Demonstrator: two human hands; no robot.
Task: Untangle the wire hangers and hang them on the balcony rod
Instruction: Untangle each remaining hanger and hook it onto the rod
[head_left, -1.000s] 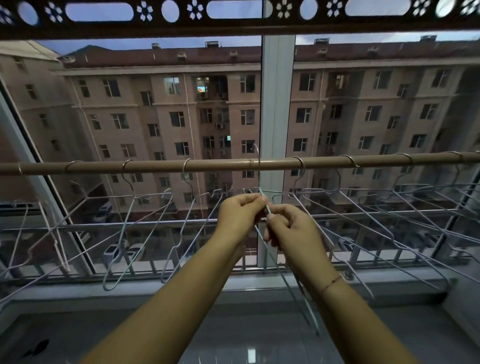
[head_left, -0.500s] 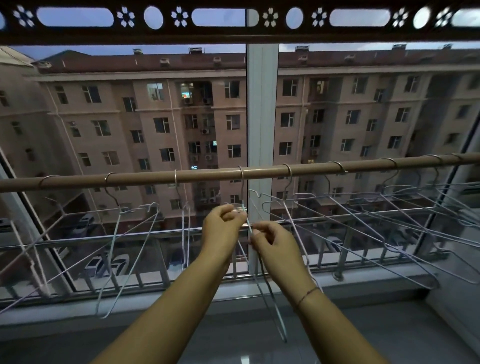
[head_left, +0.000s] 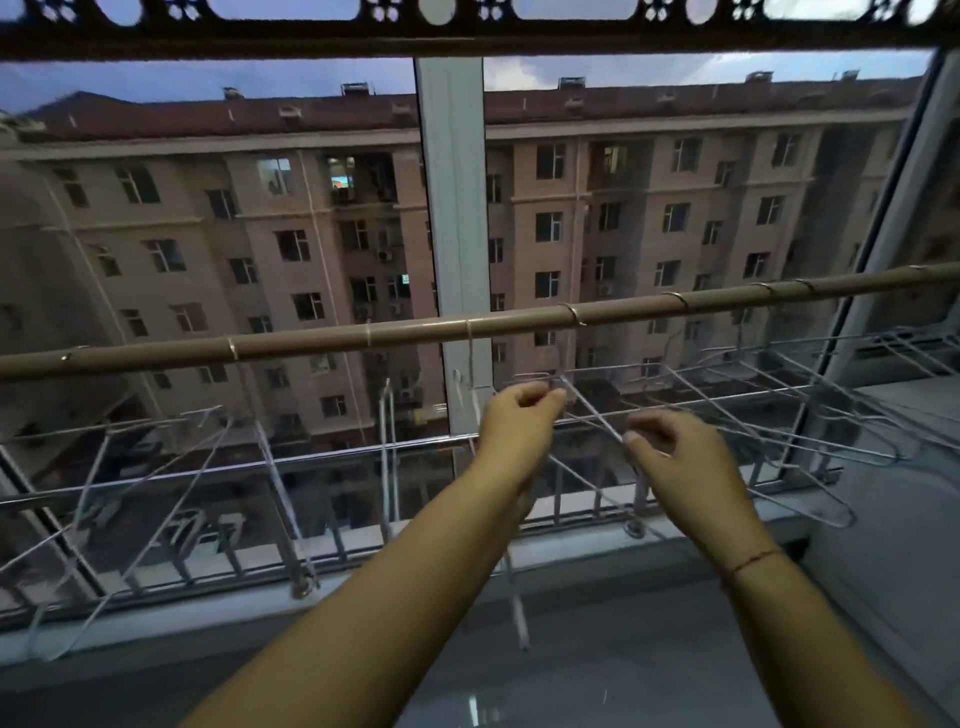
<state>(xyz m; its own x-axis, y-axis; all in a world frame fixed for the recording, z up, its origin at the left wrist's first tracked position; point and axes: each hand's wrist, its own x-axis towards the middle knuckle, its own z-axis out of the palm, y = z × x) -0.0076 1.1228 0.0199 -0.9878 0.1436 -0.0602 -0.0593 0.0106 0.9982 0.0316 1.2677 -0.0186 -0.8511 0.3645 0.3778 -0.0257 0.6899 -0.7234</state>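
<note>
- I see the rod (head_left: 395, 332) running across the window from low on the left to higher on the right, with wire hooks looped over it along its length
- My left hand (head_left: 519, 423) is raised just under the rod, near its middle, fingers curled and fingertips pinching the top of a wire hanger (head_left: 595, 421)
- That wire hanger's arm slants down and to the right from the pinch, straight to the thumb tip of my right hand (head_left: 675, 460)
- The right hand sits lower and apart from the left, fingers loosely curled; the thumb meets the wire, but I cannot tell whether it really grips it, since the picture is blurred there
- A thin hanger (head_left: 517, 608) hangs edge-on below my left forearm, its lowest point over the windowsill (head_left: 649, 597)
- To the right, a cluster of hangers (head_left: 779, 415) hangs from the rod, their frames fanned out and overlapping one another
- To the left, more hangers (head_left: 150, 499) hang spaced further apart, tilted at differing angles
- A thin cord bracelet (head_left: 753, 560) circles my right wrist
- Behind the rod stand a pale window post (head_left: 452, 208) and a metal railing (head_left: 363, 447), with an apartment block (head_left: 208, 234) across the way under a dusky sky
</note>
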